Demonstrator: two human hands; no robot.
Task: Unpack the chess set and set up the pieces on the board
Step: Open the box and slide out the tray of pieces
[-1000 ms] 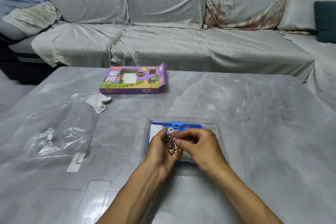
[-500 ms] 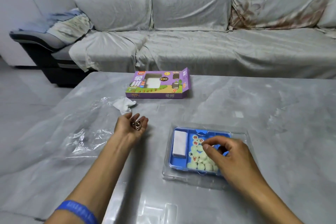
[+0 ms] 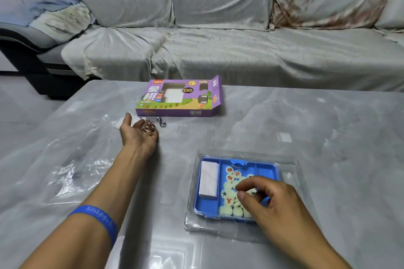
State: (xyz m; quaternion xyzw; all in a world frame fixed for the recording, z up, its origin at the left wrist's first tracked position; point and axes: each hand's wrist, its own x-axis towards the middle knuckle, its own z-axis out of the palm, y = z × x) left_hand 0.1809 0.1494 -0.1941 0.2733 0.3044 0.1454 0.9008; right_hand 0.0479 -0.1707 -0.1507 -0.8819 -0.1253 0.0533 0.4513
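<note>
A blue tray [image 3: 270,167] sits in a clear plastic shell [image 3: 295,183] on the table. It holds several round cream chess pieces [image 3: 229,184] with red and black characters, and a folded white board [image 3: 208,179] in its left compartment. My right hand [image 3: 271,202] reaches into the tray, its curled thumb and forefinger pinching a piece in the pile. My left hand [image 3: 136,134] lies palm up far to the left, near the purple chess box [image 3: 179,98]. Copper metal rings [image 3: 148,130] rest on its loose fingers. A silver metal ring [image 3: 161,122] lies on the table beside them.
Crumpled clear plastic wrap [image 3: 65,159] covers the table's left part. A white scrap of paper [image 3: 119,123] lies by my left hand. A grey covered sofa [image 3: 218,50] runs behind the table [image 3: 306,120].
My left hand has carried the metal rings farther out toward the purple box, and one silver ring now lies on the table. My right hand has stayed in the tray among the pieces.
</note>
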